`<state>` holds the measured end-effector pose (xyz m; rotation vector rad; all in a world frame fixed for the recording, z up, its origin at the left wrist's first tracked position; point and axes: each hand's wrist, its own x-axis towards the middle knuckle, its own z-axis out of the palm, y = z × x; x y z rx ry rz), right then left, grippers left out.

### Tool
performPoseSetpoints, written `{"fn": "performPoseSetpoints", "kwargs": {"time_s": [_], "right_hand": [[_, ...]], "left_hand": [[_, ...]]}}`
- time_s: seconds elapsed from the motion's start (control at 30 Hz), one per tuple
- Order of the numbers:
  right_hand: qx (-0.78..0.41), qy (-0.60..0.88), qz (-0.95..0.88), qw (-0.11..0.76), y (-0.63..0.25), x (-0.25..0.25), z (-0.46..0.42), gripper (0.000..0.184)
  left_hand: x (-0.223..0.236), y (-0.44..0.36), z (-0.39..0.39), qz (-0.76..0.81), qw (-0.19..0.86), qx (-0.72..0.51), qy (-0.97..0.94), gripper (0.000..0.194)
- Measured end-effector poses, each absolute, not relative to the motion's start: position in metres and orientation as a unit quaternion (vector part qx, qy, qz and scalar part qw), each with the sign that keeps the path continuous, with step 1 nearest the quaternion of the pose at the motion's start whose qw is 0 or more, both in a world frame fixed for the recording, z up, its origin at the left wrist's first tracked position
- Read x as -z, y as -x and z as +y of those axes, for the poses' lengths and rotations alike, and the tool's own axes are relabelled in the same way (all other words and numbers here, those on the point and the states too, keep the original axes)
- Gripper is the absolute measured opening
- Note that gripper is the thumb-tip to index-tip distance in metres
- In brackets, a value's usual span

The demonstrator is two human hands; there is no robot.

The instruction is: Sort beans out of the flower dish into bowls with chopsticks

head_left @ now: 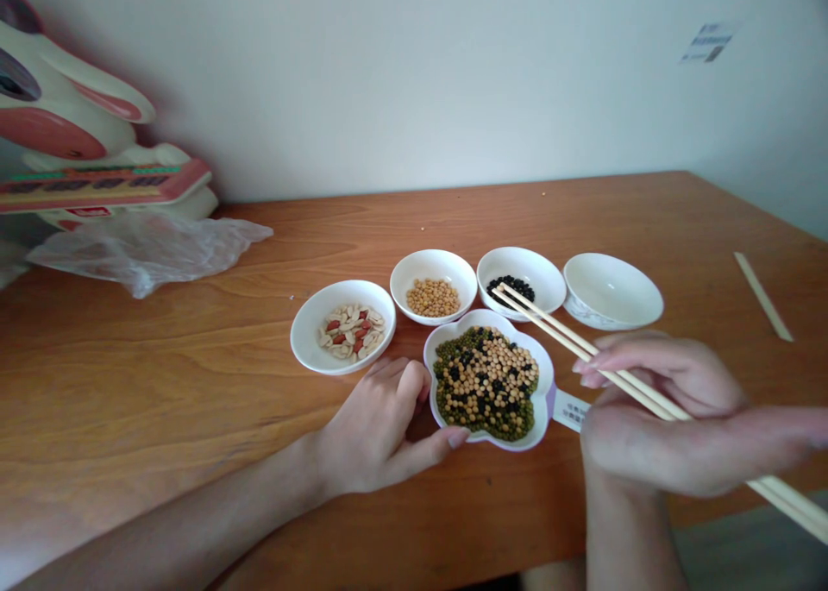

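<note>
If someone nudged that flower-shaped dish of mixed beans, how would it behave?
The flower-shaped dish looks stiff and would probably slide as one piece, since its scalloped rim has a crisp shape. The loose beans look small and rounded, so they would likely shift or roll if it tipped. The dish seems wide and shallow, so toppling looks unlikely.

Left grip (383, 425) curled, right grip (660, 451) raised

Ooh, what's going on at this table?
The person's right hand holds chopsticks, their tips appearing over the black beans in a white bowl. The left hand touches the side of a flower-shaped dish of mixed beans. Peanuts and yellow beans sit in separate bowls. Whether the tips pinch anything is too small to tell.
</note>
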<state>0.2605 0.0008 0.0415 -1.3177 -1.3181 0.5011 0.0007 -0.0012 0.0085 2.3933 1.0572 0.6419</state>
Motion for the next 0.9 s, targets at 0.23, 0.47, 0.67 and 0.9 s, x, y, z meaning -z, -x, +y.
{"fn": "performPoseSetpoints", "kwargs": {"time_s": [0.23,0.47,0.67,0.9], "right_hand": [[-0.208,0.529,-0.505,0.649,-0.232,-0.045,0.006,0.087],[-0.16,0.547,-0.483,0.665,-0.247,-0.044,0.003,0.09],[-0.255,0.529,-0.551,0.593,-0.265,-0.039,0.005,0.096],[-0.311,0.523,-0.61,0.507,-0.26,-0.032,-0.002,0.091]], "left_hand": [[-0.008,0.0,-0.002,0.388,0.226,-0.225,-0.865,0.038],[-0.008,0.0,-0.002,0.383,0.225,-0.236,-0.864,0.035],[-0.008,0.0,-0.002,0.379,0.222,-0.24,-0.866,0.035],[-0.008,0.0,-0.002,0.382,0.227,-0.23,-0.866,0.036]]}}
